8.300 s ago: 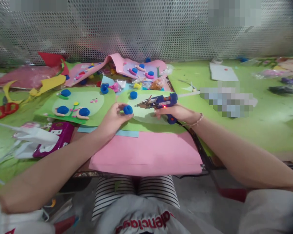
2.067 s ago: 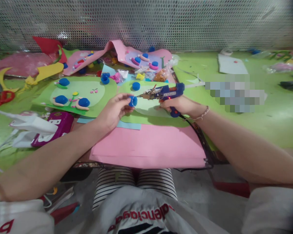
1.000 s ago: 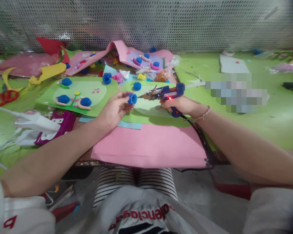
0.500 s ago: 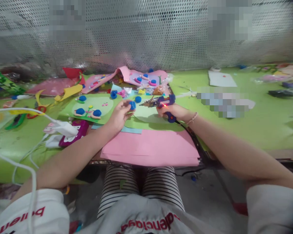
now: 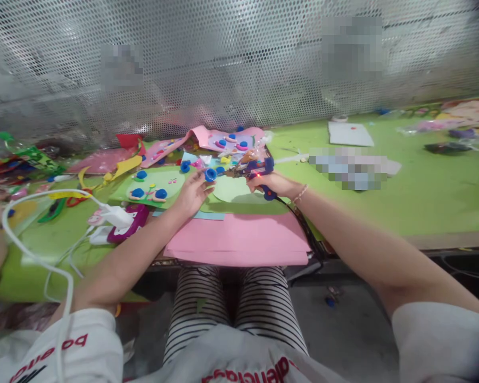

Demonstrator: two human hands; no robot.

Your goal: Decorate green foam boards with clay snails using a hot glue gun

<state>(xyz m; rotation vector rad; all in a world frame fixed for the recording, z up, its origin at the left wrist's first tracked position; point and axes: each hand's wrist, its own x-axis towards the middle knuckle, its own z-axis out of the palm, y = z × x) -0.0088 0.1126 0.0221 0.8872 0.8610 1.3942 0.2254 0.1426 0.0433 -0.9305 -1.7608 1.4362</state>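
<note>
LEFT: your left hand grasps the blue cap in its fingers | RIGHT: your right hand grips the glue gun, red indicator lit | POSITION: the cap is above the green sheet, just ahead of the nozzle; contact cannot be determined | NEARBY: pink sheets lie between you and the green sheet

A round blue cap, its hollow side showing, sits in the left fingers. Just beside it, a dark-blue glue gun (small red light aglow) is held roughly level in the right fingers, nozzle toward the cap, pale stick protruding behind.
</note>
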